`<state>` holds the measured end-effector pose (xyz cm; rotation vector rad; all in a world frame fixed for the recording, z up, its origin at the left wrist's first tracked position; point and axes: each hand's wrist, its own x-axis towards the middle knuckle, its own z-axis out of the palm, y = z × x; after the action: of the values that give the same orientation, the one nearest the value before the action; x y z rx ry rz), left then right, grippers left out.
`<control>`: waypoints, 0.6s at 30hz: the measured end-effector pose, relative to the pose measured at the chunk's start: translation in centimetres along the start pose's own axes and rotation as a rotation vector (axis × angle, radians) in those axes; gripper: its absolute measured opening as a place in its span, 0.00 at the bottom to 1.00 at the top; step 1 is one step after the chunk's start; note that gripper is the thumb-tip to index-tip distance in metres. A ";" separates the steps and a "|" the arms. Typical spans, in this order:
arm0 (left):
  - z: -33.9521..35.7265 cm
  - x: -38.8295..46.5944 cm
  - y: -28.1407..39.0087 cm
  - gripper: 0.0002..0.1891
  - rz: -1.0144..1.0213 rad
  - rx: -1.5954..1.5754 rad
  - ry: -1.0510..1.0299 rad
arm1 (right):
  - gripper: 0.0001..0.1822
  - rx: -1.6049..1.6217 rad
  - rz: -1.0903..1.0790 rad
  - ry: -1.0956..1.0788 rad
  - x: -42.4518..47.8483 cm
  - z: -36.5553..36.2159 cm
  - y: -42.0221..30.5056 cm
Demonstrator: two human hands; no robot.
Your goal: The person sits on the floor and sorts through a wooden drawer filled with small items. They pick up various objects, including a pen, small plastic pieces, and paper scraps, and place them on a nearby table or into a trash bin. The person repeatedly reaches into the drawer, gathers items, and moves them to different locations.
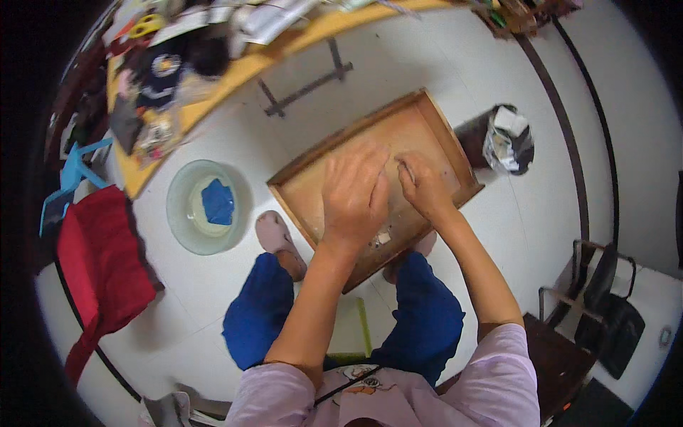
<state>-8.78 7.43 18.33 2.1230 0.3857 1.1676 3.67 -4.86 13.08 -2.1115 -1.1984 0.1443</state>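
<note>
A shallow wooden drawer or tray (307,211) lies at an angle on the floor, between and beyond my feet. My left hand (356,189) is over its middle, palm down, fingers loosely together and blurred; whether it holds anything cannot be told. Just right of it, my right hand (421,181) is curled, thumb against the fingers, and something small may be pinched there, too blurred to tell. A small pale block (383,238) with dark crumbs around it lies on the tray's bottom near the close edge.
Left stands a translucent basin (184,208) with a blue cloth or plastic piece (217,202). Beyond is a cluttered yellow-edged table (251,64). A dark bin (475,139) with a plastic liner lies or stands right of the tray. A red bag (106,261) is far left; a dark chair (560,341) lower right.
</note>
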 end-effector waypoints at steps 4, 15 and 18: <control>5.4 -16.1 -8.1 0.12 -0.554 -0.073 -0.344 | 0.07 -0.010 0.277 -0.315 -9.3 4.8 10.4; 8.6 -36.8 -18.0 0.29 -1.036 -0.045 -0.605 | 0.17 0.007 0.465 -0.575 -21.4 18.2 23.6; 11.7 -35.4 -16.8 0.31 -0.973 0.078 -0.694 | 0.24 0.028 0.530 -0.620 -20.3 17.7 22.6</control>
<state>-17.70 -4.45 -19.80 1.8457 0.9705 -0.1351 0.98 -19.35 -18.86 -2.3918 -0.9013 1.1111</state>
